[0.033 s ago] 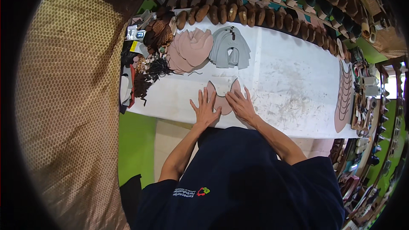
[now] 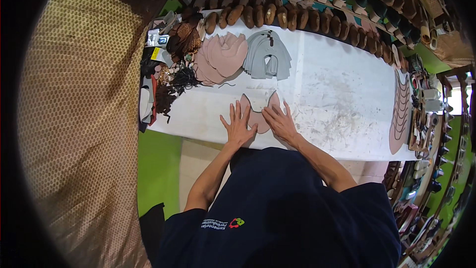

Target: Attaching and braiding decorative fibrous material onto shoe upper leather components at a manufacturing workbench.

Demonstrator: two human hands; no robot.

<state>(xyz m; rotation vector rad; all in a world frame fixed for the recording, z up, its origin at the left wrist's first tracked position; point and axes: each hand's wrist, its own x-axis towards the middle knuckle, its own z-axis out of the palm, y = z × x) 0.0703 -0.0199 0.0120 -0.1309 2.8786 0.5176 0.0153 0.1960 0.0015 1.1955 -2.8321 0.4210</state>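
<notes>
Both hands are down flat on the white worktable (image 2: 337, 94), fingers spread wide, pressing on a pink leather cut-out (image 2: 259, 114) that lies near the table's near edge, at about six o'clock from the middle of the tabletop. The left hand (image 2: 238, 126) lies palm down over the piece's left lobe, fingers fanned toward twelve o'clock, nothing gripped, just laid on the leather and the table beside it. The right hand (image 2: 280, 121) is the same on the right lobe: open, fingers splayed, resting on the piece and not closed around it. The two hands sit just beside each other with the middle of the cut-out showing between them, its two rounded tips sticking out past the fingertips toward twelve o'clock. Away at eleven o'clock from the hands there is a stack of pink leather pieces (image 2: 220, 57), and just beside it, at twelve o'clock from the hands, a stack of grey pieces (image 2: 267, 59) of a similar curved shape. At about ten o'clock, by the table's left end, lies a heap of dark scraps and odds and ends (image 2: 173, 69). Along the far edge of the table runs a row of brown shoe lasts (image 2: 277, 17), with more on the shelf above. Over at three o'clock, at the table's right end, a few long tan strips (image 2: 399, 114) lie side by side.
</notes>
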